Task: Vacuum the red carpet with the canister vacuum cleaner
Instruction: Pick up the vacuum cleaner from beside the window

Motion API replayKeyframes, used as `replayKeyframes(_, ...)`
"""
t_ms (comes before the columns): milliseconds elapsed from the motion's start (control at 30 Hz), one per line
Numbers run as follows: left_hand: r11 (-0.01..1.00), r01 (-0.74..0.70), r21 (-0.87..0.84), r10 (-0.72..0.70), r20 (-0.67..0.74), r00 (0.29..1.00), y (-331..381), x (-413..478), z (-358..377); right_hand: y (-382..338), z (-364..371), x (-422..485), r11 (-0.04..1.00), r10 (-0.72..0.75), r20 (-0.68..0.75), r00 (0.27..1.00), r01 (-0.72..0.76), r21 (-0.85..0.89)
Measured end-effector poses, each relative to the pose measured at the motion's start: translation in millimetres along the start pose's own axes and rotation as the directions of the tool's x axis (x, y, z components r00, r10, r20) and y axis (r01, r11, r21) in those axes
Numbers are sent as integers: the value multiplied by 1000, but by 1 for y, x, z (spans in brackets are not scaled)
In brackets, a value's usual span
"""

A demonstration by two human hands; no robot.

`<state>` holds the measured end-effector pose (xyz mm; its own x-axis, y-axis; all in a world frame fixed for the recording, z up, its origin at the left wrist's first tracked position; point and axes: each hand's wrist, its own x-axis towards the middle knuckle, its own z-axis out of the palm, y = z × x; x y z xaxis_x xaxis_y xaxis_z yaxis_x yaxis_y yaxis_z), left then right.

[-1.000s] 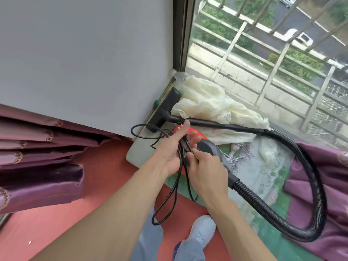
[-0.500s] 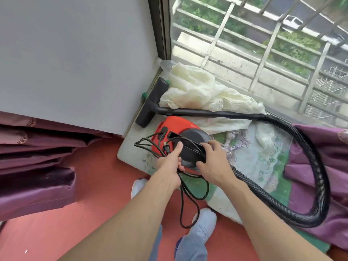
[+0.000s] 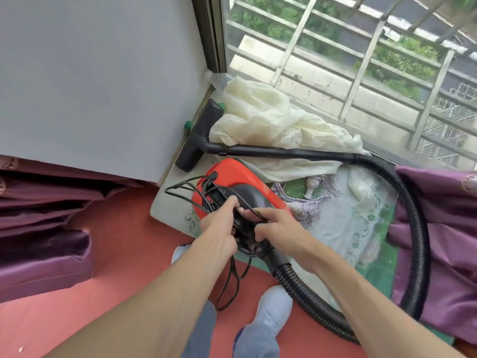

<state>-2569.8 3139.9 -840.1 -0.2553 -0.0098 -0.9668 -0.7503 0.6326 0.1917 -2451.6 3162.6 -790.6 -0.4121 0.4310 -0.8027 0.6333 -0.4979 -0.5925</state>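
**Both hands work the cord on a red canister vacuum beside a window**

Head view, looking down. The canister vacuum cleaner (image 3: 232, 177) sits on a pale floral mat (image 3: 348, 223) at the far edge of the red carpet (image 3: 116, 241), in the corner between a grey wall (image 3: 90, 73) and a barred window (image 3: 361, 60). Its long axis runs away from the person and leans slightly left, with the hose socket at the near end. The shell is glossy orange-red with a black domed rear.

A black ribbed hose (image 3: 415, 228) leaves the near end, sweeps right in a wide loop over a purple curtain (image 3: 444, 241), and joins a rigid black wand (image 3: 284, 151). The wand lies left to right across a crumpled cream cloth (image 3: 271, 120). Its flat floor nozzle (image 3: 200, 138) lies along the foot of the wall.

The left hand (image 3: 219, 233) grips a bundle of black power cord (image 3: 180, 192), fingers curled round it; loops stick out to the left and hang down toward the carpet. The right hand (image 3: 278, 228) is just beside it over the black rear, fingers bent and hooked on cord strands. Two pale shoes (image 3: 271, 313) stand on the carpet below.
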Motion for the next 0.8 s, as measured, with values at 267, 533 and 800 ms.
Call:
replayKeyframes(267,977,-130,-167,104,-157,982,-1,1,52,-6,-60,97,844,126,-416,900,123,521)
replayKeyframes(533,992,-116,-54,112,-74,991,-4,21,50,35,-83,228,736,-202,-336,920,-84,-671)
replayKeyframes(800,993,-111,25,113,-65,991,-3,24,52,44,-79,260,248,-445,-326,834,-235,-940)
